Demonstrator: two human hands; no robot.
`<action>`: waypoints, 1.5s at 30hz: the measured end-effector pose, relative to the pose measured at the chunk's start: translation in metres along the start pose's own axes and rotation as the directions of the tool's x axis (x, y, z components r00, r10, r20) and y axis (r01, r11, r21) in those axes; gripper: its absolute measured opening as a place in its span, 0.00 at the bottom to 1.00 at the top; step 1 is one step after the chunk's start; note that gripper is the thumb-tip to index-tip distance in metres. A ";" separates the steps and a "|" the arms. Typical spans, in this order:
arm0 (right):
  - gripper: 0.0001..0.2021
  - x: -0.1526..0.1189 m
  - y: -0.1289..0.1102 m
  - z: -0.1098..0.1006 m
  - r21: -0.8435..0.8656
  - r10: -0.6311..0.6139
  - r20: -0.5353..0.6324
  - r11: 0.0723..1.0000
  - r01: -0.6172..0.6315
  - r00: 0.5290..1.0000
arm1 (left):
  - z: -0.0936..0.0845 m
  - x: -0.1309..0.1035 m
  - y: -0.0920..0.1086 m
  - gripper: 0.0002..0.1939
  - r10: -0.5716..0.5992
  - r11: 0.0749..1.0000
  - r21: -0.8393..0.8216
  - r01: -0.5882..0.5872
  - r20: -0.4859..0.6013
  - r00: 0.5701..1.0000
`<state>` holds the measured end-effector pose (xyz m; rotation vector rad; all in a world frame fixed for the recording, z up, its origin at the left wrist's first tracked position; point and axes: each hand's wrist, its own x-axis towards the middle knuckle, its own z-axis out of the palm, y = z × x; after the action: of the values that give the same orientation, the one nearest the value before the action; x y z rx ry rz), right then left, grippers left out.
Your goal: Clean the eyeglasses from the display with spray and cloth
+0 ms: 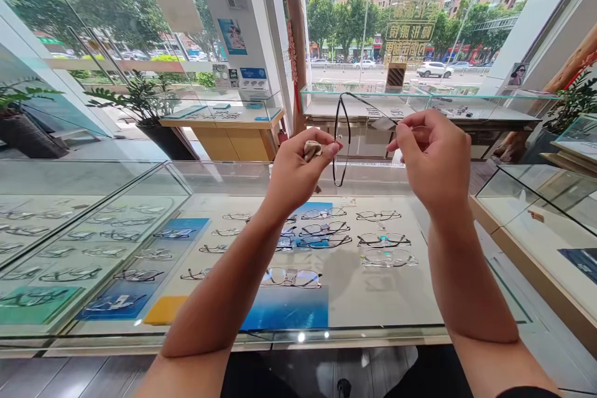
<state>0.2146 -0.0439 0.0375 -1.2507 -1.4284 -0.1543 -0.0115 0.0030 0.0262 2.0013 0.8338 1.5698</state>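
A pair of dark-framed glasses [349, 130] is held up above the glass display case, its front turned nearly edge-on. My left hand [301, 165] pinches the frame near its middle and also has a bunched beige cloth [312, 149] between its fingers. On the right, my right hand [429, 155] is closed, thumb against fingers, at the far end of the thin temple that runs from the frame's top. A small pale tag [383, 124] hangs by this temple, close to the right fingertips.
Beneath the hands, the glass case [392, 314] holds rows of glasses [324, 241] on white and blue panels. More cases stand left and right. Beyond are a wooden display table [247, 140], a glass counter [448, 109], potted plants [144, 99] and windows facing a street.
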 end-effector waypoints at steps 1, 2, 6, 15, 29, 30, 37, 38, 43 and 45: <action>0.06 0.001 0.002 0.000 -0.013 -0.010 -0.034 1.000 0.010 0.999 | 0.000 0.000 0.000 0.10 -0.003 1.000 0.007 0.003 0.001 1.000; 0.07 0.002 0.004 0.001 -0.024 -0.025 -0.064 0.999 0.024 0.998 | 0.001 0.000 -0.001 0.10 -0.006 1.000 0.016 0.006 0.002 1.000; 0.18 0.004 0.011 0.003 -0.009 -0.092 -0.110 0.996 0.091 0.990 | 0.002 -0.001 -0.004 0.10 -0.019 0.999 0.040 0.017 0.038 0.999; 0.30 -0.009 -0.007 0.021 -0.214 -0.160 0.074 0.961 0.172 0.984 | 0.009 -0.006 0.003 0.13 -0.035 0.999 -0.025 0.037 0.067 0.997; 0.27 -0.007 -0.005 0.021 -0.262 -0.143 0.154 0.948 0.180 0.978 | 0.011 -0.007 0.004 0.14 -0.032 0.997 -0.079 0.025 -0.086 0.996; 0.26 -0.007 -0.004 0.021 -0.276 -0.148 0.167 0.942 0.190 0.975 | 0.011 -0.007 0.003 0.14 -0.030 0.996 -0.087 0.022 -0.099 0.995; 0.15 -0.003 0.012 0.022 -0.289 -0.083 0.184 0.948 0.134 0.979 | 0.008 -0.002 -0.006 0.16 -0.013 0.994 -0.104 -0.015 -0.260 0.965; 0.14 -0.003 0.014 0.021 -0.285 -0.065 0.194 0.951 0.120 0.979 | 0.007 -0.001 -0.008 0.16 -0.008 0.994 -0.110 -0.024 -0.286 0.958; 0.16 -0.002 0.019 0.018 -0.232 -0.010 0.307 0.969 0.085 0.952 | 0.006 0.003 -0.015 0.15 -0.020 0.994 -0.112 -0.021 -0.358 0.933; 0.17 -0.004 0.017 0.018 -0.221 -0.037 0.309 0.969 0.110 0.950 | 0.007 0.002 -0.015 0.16 -0.036 0.995 -0.105 0.003 -0.317 0.948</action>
<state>0.2147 -0.0266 0.0196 -1.4621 -1.7641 -0.1935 -0.0073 0.0157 0.0158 1.6860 0.8677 1.9158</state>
